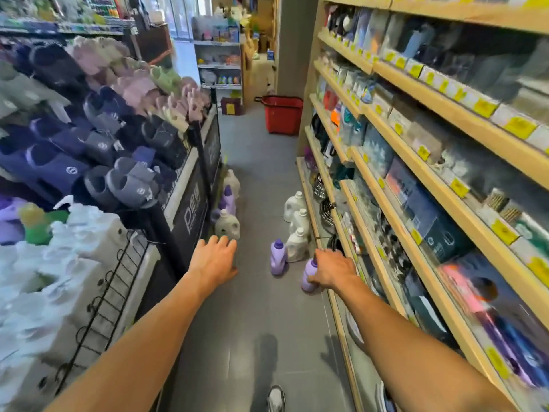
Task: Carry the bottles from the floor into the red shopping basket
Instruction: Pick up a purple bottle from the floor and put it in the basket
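Over grey aisle floor [255, 322], left hand [215, 260] wide, right hand [334, 270] around purple bottle [307, 279].

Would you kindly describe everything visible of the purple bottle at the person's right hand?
The purple bottle looks like pale lilac plastic with a darker purple cap. It is roughly upright beside the wooden shelving's base. The right hand grips its upper side, hiding part; whether it has left the grey floor is unclear.

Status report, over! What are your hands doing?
Left hand open, empty. Right hand grips purple bottle. Red basket far ahead. More bottles on floor, both sides.
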Tool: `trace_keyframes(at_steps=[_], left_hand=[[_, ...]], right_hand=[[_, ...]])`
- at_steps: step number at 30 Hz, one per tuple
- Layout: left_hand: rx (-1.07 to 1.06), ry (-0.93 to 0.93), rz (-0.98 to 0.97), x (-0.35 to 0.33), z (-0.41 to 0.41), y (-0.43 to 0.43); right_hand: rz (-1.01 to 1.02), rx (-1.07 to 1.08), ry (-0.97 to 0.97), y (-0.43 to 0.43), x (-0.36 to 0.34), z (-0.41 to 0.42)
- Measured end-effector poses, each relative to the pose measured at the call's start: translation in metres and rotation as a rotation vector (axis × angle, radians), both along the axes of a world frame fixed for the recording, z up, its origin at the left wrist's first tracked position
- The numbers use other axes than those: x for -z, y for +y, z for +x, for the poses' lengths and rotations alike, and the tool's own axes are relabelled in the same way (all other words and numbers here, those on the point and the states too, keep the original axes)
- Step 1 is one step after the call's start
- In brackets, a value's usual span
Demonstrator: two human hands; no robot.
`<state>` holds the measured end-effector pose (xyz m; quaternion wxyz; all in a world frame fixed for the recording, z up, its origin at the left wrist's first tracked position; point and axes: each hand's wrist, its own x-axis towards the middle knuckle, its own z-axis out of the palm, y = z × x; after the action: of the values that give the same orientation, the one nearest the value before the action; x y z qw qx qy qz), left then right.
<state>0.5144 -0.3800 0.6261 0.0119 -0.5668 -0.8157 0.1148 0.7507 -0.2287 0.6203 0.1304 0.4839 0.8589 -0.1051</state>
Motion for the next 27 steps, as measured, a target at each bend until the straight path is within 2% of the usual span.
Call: trace_keyframes(at_steps=[9,17,27], left_hand=[[-0.002,-0.003,-0.115,0.001,-0.076,0.132],[0.027,-0.021,-0.182,0.033,-0.155,0.235],[0.114,-0.080,-0.250,0.069,-0.277,0.409]], right_hand=[[-0.053,0.018,0.008,0.129,0.015,-0.068],[-0.098,0.040,0.013,0.221,0.038,-0.139],[-0.241,0.267,0.073,0.328,0.062,-0.223]])
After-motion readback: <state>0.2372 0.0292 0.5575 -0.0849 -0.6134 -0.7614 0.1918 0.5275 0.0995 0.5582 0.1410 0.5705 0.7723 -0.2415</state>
